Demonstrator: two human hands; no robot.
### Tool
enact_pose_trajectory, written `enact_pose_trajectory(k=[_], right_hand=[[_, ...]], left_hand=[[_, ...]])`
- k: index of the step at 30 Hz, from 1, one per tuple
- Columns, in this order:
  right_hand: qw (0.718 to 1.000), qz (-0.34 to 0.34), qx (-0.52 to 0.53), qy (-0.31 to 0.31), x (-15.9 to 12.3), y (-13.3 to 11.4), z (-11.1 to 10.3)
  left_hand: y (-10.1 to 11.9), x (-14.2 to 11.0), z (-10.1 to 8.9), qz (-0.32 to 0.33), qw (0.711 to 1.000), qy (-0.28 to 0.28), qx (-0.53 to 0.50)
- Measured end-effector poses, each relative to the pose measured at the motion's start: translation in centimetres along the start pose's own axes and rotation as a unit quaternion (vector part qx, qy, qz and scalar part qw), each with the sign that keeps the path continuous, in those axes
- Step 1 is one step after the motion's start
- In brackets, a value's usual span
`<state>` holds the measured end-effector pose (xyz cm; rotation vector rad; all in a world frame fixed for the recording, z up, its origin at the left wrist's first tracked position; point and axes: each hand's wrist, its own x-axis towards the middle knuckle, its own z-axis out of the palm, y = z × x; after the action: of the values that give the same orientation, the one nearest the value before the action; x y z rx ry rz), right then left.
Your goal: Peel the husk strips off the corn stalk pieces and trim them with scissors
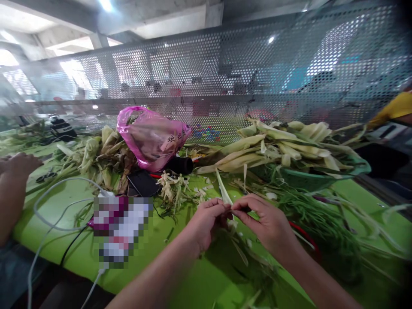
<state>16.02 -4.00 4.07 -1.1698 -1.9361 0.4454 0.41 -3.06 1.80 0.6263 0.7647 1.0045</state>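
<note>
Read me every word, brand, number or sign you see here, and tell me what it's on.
"欢迎" on the pink plastic bag; the characters after it are creased and unreadable.
Black container, left: pale lettering, too small and blurred to read.
Pixelated items on the green table: any text is unreadable.
I can read no brand or number.

The wearer's two bare hands (208,221) share one pale-green husk strip (224,189); there is one translucent pink plastic bag (151,139), one green plastic basket (309,179).
</note>
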Motion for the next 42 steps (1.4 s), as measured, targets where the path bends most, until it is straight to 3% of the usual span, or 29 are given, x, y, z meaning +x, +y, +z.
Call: enact_pose_trajectory(k=[5, 10, 14, 20, 26, 36, 42], right_hand=[[0.996, 0.082, 0.025, -0.007, -0.17, 0.27, 0.25], [0.993, 0.112, 0.043, 0.012, -0.27, -0.13, 0.35], [0.992, 0.11, 0.069, 0.003, -0.4, -0.2, 0.39], [0.999, -0.009, 0.028, 0.016, -0.34, -0.31, 0.21], [0.998, -0.047, -0.002, 0.034, -0.24, -0.3, 0.19], [1.0, 0.013, -0.024, -0.008, -0.22, 0.2, 0.11], [0.996, 0.087, 0.012, -0.018, -0.2, 0.14, 0.47]], left_hand=[[0.32, -0.29, 0.16, 0.097, 0.988, -0.016, 0.123], [0.54, -0.39, 0.26, 0.123, 0.973, -0.015, 0.194], [0.31, -0.14, -0.01, 0.091, 0.983, -0.015, 0.158], [0.05, 0.13, -0.21, 0.049, 0.997, 0.004, 0.06], [0.32, -0.06, -0.18, 0.033, 0.999, -0.01, 0.029], [0.03, 0.1, -0.23, 0.04, 0.998, 0.0, 0.042], [0.23, -0.09, -0.13, 0.096, 0.989, -0.003, 0.11]])
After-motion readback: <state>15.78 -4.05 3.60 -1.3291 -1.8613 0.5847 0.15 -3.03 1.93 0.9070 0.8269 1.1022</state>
